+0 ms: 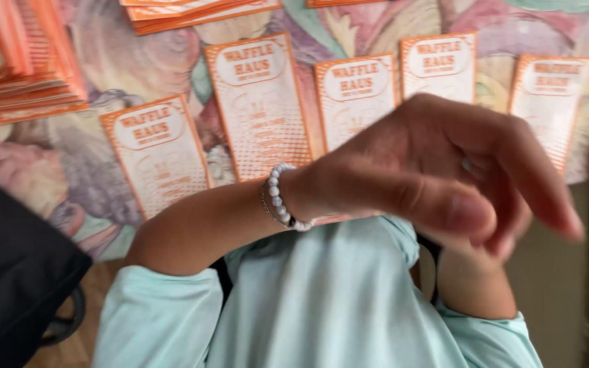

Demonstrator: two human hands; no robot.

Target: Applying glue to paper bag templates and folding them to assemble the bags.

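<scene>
While orange-and-white printed paper cards lie in a row across the upper frame on the swirl-patterned pastel tabletop, the left hand, beaded bracelet at its wrist, hangs loose at centre, grasping nothing; the right hand is hidden beneath it.

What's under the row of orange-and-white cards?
The cards lie on a cloth with a swirling pastel pattern. The left hand hides the lower edges of the middle cards; whatever lies beneath the cloth is covered.
</scene>
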